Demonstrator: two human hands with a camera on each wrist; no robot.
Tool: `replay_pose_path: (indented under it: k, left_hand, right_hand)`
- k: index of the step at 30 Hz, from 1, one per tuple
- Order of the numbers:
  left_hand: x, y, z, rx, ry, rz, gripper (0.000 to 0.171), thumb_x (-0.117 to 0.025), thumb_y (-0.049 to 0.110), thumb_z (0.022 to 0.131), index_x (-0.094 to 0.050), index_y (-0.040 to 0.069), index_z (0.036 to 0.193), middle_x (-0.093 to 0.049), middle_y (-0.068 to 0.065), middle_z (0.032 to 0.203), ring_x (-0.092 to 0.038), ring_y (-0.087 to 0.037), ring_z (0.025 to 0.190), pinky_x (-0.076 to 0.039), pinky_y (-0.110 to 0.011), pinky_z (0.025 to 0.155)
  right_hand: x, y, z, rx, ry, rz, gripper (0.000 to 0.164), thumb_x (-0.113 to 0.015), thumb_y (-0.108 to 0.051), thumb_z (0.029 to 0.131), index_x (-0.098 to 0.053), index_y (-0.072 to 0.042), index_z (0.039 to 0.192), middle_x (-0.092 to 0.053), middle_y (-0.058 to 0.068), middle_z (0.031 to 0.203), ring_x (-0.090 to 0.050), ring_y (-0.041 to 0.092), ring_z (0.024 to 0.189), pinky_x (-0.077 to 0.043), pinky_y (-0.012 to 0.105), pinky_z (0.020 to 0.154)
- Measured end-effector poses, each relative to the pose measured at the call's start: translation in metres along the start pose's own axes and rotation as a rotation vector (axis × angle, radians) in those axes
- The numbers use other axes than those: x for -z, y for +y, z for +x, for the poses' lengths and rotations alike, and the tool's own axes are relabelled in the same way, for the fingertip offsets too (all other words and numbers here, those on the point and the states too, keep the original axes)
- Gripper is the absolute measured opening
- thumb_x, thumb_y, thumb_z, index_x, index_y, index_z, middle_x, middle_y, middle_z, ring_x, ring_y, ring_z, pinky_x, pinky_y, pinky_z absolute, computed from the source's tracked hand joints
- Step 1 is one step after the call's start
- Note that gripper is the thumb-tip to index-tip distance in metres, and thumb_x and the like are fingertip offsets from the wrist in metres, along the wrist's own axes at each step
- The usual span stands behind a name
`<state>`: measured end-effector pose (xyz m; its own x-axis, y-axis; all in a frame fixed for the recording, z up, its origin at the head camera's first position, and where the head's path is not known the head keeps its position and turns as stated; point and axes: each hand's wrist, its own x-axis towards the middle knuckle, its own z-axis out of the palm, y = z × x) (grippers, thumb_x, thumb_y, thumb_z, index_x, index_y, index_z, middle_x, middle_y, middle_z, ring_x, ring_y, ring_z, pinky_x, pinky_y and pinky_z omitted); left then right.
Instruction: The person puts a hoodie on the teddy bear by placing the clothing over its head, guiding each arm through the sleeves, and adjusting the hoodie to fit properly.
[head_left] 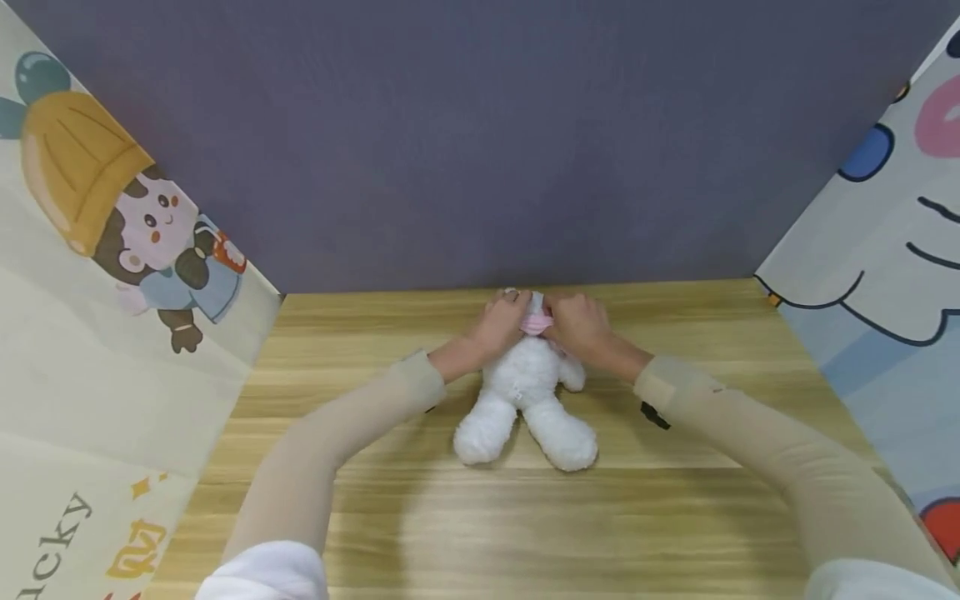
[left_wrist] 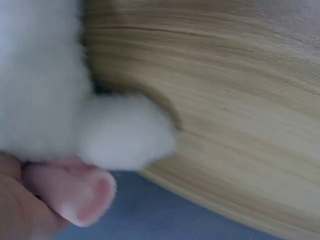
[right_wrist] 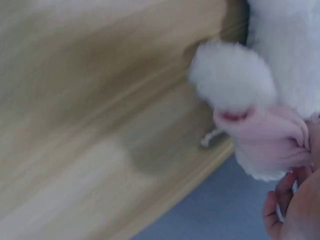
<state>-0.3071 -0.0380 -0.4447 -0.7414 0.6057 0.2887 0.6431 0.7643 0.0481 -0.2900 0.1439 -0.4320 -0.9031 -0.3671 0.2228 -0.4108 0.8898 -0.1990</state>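
A white plush toy [head_left: 525,371] lies on the table, legs toward the person, and small pink clothing [head_left: 536,323] is bunched at its head end. My left hand [head_left: 501,323] grips the left side of this clothing. In the left wrist view, part of the hand [left_wrist: 20,215] shows beside a pink tubular piece [left_wrist: 82,192]. On the other side my right hand [head_left: 581,323] holds the clothing with curled fingers. The right wrist view shows the pink cloth [right_wrist: 270,132] with an opening beside the plush arm [right_wrist: 232,75]. Most of the toy's head is hidden by the hands.
The wood-grain table [head_left: 525,533] ends at a dark grey-purple panel [head_left: 480,150] just beyond the hands. Cartoon-printed panels [head_left: 82,392] stand at left and right. A small black item [head_left: 655,415] shows under the right forearm.
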Motion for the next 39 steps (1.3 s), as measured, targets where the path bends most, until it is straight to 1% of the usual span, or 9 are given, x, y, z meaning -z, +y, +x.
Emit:
replay_pose_path:
  k: [3, 8, 15, 19, 22, 27, 31, 34, 39]
  left_hand:
    - [0.004, -0.004, -0.002, -0.028, 0.000, -0.061, 0.041, -0.074, 0.008, 0.091, -0.054, -0.004, 0.125, -0.062, -0.018, 0.114, -0.061, -0.032, 0.108, -0.050, -0.040, 0.097]
    - [0.007, -0.007, -0.008, -0.034, -0.022, -0.128, 0.039, -0.074, 0.005, 0.090, -0.052, -0.005, 0.121, -0.061, -0.019, 0.110, -0.061, -0.033, 0.104, -0.052, -0.041, 0.093]
    - [0.002, -0.003, -0.018, 0.021, 0.009, 0.071, 0.034, -0.067, 0.007, 0.093, -0.057, -0.004, 0.124, -0.063, -0.016, 0.106, -0.065, -0.029, 0.093, -0.059, -0.037, 0.077]
    - [0.000, 0.002, -0.021, 0.078, 0.002, 0.107, 0.033, -0.063, 0.009, 0.096, -0.057, -0.004, 0.125, -0.063, -0.016, 0.104, -0.066, -0.030, 0.089, -0.060, -0.036, 0.064]
    - [0.002, 0.003, -0.023, 0.093, -0.019, 0.058, 0.042, -0.065, 0.012, 0.096, -0.053, -0.007, 0.132, -0.063, -0.020, 0.109, -0.066, -0.032, 0.095, -0.060, -0.038, 0.073]
    - [0.014, 0.003, -0.025, 0.062, -0.062, -0.114, 0.064, -0.072, 0.009, 0.090, -0.042, -0.009, 0.143, -0.061, -0.024, 0.118, -0.064, -0.036, 0.104, -0.056, -0.041, 0.089]
    - [0.020, 0.003, -0.030, -0.009, -0.026, -0.246, 0.056, -0.067, -0.002, 0.088, -0.040, -0.010, 0.136, -0.060, -0.028, 0.115, -0.064, -0.039, 0.101, -0.056, -0.044, 0.088]
    - [0.025, 0.001, -0.039, -0.030, 0.013, -0.296, 0.047, -0.065, -0.004, 0.087, -0.041, -0.007, 0.128, -0.053, -0.027, 0.122, -0.059, -0.040, 0.107, -0.054, -0.045, 0.091]
    - [0.039, -0.003, -0.053, -0.111, 0.045, -0.219, 0.027, -0.068, 0.004, 0.089, -0.057, 0.001, 0.113, -0.056, -0.015, 0.112, -0.055, -0.030, 0.101, -0.051, -0.038, 0.089]
  right_hand:
    - [0.005, 0.002, 0.002, 0.031, -0.008, 0.019, 0.029, -0.082, -0.021, 0.082, -0.068, -0.004, 0.102, -0.068, 0.010, 0.090, -0.066, 0.029, 0.079, -0.055, 0.046, 0.066]
    - [0.006, -0.002, 0.002, 0.082, -0.062, 0.062, 0.040, -0.084, -0.017, 0.083, -0.063, 0.000, 0.112, -0.067, 0.014, 0.099, -0.065, 0.031, 0.090, -0.055, 0.046, 0.078]
    - [-0.003, -0.022, 0.003, 0.027, -0.033, -0.041, 0.029, -0.073, -0.017, 0.090, -0.063, -0.005, 0.115, -0.071, 0.018, 0.098, -0.069, 0.038, 0.083, -0.056, 0.050, 0.063]
    - [0.000, -0.027, 0.006, -0.021, -0.033, -0.075, 0.030, -0.072, -0.017, 0.089, -0.066, -0.005, 0.115, -0.071, 0.018, 0.091, -0.068, 0.039, 0.076, -0.056, 0.050, 0.058]
    - [0.006, -0.026, 0.006, 0.003, -0.076, -0.095, 0.043, -0.073, -0.021, 0.089, -0.064, 0.000, 0.126, -0.071, 0.023, 0.100, -0.069, 0.042, 0.083, -0.058, 0.052, 0.066]
    - [0.019, -0.021, -0.002, 0.079, -0.150, 0.022, 0.074, -0.072, -0.017, 0.086, -0.041, 0.014, 0.146, -0.061, 0.038, 0.113, -0.065, 0.046, 0.093, -0.056, 0.054, 0.078]
    - [0.029, -0.016, -0.017, 0.107, -0.231, 0.172, 0.085, -0.068, -0.005, 0.083, -0.024, 0.011, 0.154, -0.051, 0.038, 0.128, -0.057, 0.044, 0.110, -0.051, 0.054, 0.092]
    - [0.032, -0.011, -0.033, 0.135, -0.175, 0.219, 0.076, -0.067, -0.001, 0.083, -0.032, 0.006, 0.151, -0.049, 0.030, 0.134, -0.050, 0.043, 0.121, -0.044, 0.055, 0.102]
    - [0.031, -0.008, -0.051, 0.284, 0.029, 0.175, 0.038, -0.074, -0.002, 0.086, -0.058, 0.003, 0.121, -0.060, 0.015, 0.109, -0.057, 0.031, 0.101, -0.051, 0.044, 0.088]
